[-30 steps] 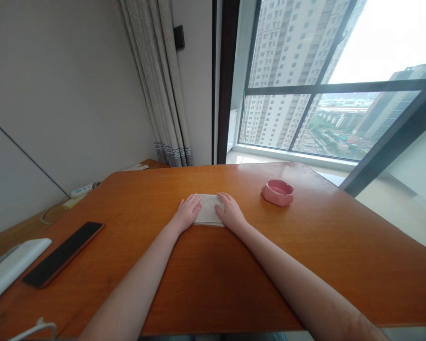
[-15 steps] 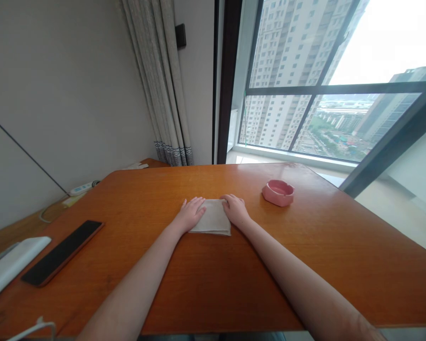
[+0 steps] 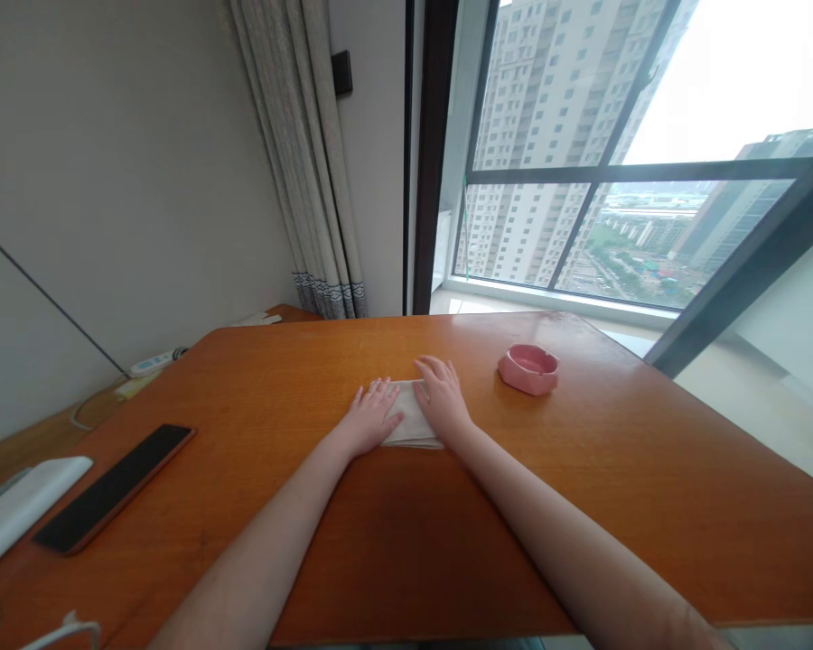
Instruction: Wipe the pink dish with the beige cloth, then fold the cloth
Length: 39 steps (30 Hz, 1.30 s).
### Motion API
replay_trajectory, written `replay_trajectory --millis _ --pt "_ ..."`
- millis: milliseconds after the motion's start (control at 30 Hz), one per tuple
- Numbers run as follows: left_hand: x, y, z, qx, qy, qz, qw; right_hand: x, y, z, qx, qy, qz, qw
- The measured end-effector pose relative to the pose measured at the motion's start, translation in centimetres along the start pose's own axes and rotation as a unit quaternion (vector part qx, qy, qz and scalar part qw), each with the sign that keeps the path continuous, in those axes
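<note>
A folded off-white cloth (image 3: 412, 426) lies flat on the wooden table (image 3: 406, 533), its layered front edge toward me. My left hand (image 3: 371, 417) rests on the cloth's left side, palm down with fingers stretched out. Over the right side of it lies my right hand (image 3: 442, 397), fingers extended and slightly spread, the tips reaching past the far edge. Both hands cover much of the cloth, so only its middle strip shows.
To the right stands a pink ashtray (image 3: 528, 369). On the left lie a long black-topped pad (image 3: 115, 488) and a white device (image 3: 27, 510). A white cable (image 3: 68, 632) curls at the lower left. A power strip (image 3: 153, 364) sits by the wall.
My left hand has shifted slightly right, further onto the cloth. My right hand has moved from the cloth's right edge inward over it, its fingers now reaching farther forward.
</note>
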<state>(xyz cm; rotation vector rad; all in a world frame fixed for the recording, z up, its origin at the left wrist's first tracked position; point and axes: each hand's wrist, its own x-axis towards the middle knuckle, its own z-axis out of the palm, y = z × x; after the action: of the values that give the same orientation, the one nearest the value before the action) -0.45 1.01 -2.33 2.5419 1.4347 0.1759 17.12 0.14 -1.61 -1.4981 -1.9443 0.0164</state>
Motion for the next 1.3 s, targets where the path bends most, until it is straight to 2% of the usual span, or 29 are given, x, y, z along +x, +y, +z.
replay_trajectory --millis 100,233,367,467,567,767,900,1000,1067,1167,1233,1300 --pt "0.3 -0.2 0.6 0.000 0.012 -0.001 1.000 -1.2 -2.2 0.9 0.000 -0.101 -0.054 0.993" --pt "0.5 -1.5 0.6 -0.019 0.029 -0.024 0.999 -2.2 -3.2 1.6 -0.046 -0.190 -0.027 0.980" --pt "0.6 -3.1 0.2 -0.011 0.060 -0.068 0.996 -2.4 -2.3 -0.4 -0.091 -0.240 -0.016 0.966" --pt "0.6 -3.7 0.4 0.002 0.064 -0.062 0.996 -3.1 -0.6 -3.1 -0.097 -0.259 -0.015 0.961" --pt "0.6 -3.7 0.5 -0.002 0.068 -0.058 0.996 -5.0 2.1 -6.0 -0.093 -0.234 0.009 0.968" --pt "0.5 -3.1 0.2 -0.015 0.076 -0.065 0.995 -10.1 8.2 -10.3 -0.148 -0.103 0.106 0.978" --pt "0.5 -3.1 0.2 -0.016 0.075 -0.068 0.995 -11.3 12.2 -12.5 -0.159 -0.084 0.128 0.975" --pt "0.5 -3.1 0.2 -0.016 0.074 -0.068 0.995 -11.1 13.9 -13.5 -0.147 -0.088 0.123 0.978" --pt "0.5 -3.0 0.2 -0.017 0.072 -0.068 0.995 -10.7 13.7 -13.8 -0.148 -0.069 0.122 0.979" --pt "0.4 -2.8 0.0 -0.016 0.068 -0.072 0.995 -9.5 11.4 -13.3 -0.135 -0.002 0.107 0.985" --pt "0.4 -2.7 -0.1 -0.021 0.069 -0.075 0.995 -8.3 8.9 -11.8 -0.076 0.020 0.071 0.994" --pt "0.4 -2.6 -0.2 -0.034 0.083 -0.074 0.993 -6.8 6.4 -9.1 0.016 0.017 0.037 0.999"
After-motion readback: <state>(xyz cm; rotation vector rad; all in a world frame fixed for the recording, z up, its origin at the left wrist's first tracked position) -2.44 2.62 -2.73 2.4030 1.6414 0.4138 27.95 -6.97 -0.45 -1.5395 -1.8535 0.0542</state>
